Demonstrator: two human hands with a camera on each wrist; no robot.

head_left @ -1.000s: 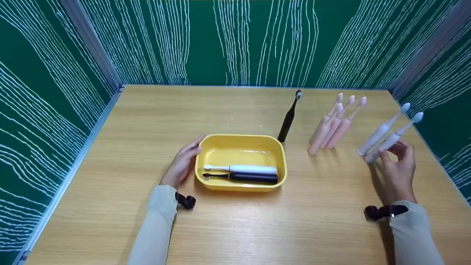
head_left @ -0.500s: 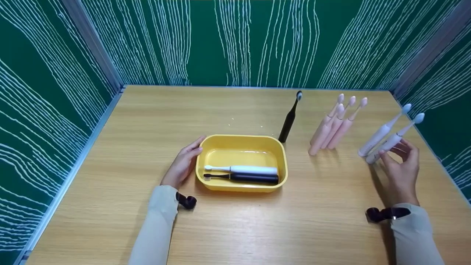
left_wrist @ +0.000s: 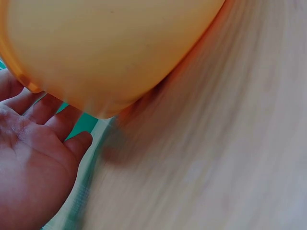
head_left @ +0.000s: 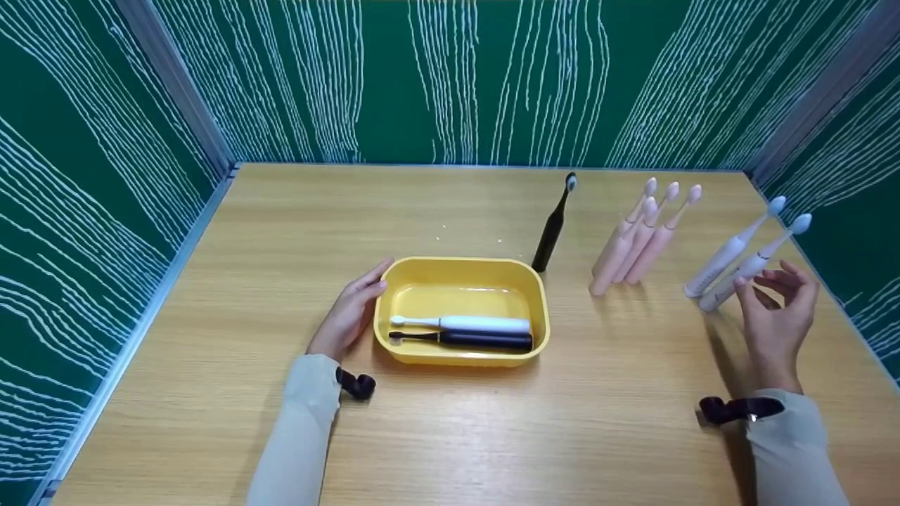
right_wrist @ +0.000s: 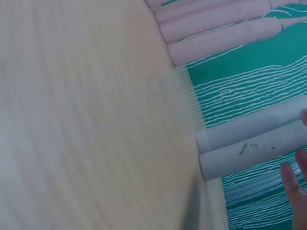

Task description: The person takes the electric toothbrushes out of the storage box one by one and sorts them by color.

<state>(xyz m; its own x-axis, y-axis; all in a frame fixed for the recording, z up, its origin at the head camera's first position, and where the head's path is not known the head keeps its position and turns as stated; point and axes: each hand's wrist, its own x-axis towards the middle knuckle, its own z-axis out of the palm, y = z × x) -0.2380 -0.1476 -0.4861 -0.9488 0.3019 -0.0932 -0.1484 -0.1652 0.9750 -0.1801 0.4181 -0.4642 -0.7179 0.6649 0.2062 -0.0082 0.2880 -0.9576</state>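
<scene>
My left hand (head_left: pixel 346 316) touches the left end of a yellow plastic tub (head_left: pixel 460 263), its fingers fairly straight along the outer wall (left_wrist: pixel 96 57). Inside the tub lie a white electric toothbrush (head_left: pixel 485 324) and a black one. On the right, my right hand (head_left: pixel 777 327) has thumb and fingers spread apart, just beside the nearer of two upright white electric toothbrushes (head_left: pixel 735 282) with pale blue heads. The right wrist view has the fingertips (right_wrist: pixel 290 179) close to that toothbrush's handle (right_wrist: pixel 254 148). Nothing is in the right palm.
Several pink electric toothbrushes (head_left: pixel 650 253) stand in a cluster left of the white pair. Another black electric toothbrush (head_left: pixel 550 235) stands upright at the tub's back right corner. Green panels (head_left: pixel 394 84) with white lines enclose the wooden table (head_left: pixel 450 436) at the back and sides.
My right hand's fingers have come off the nearer white toothbrush and spread, the hand shifting slightly right. That toothbrush still stands beside its pair. The left hand and the tub stay put.
</scene>
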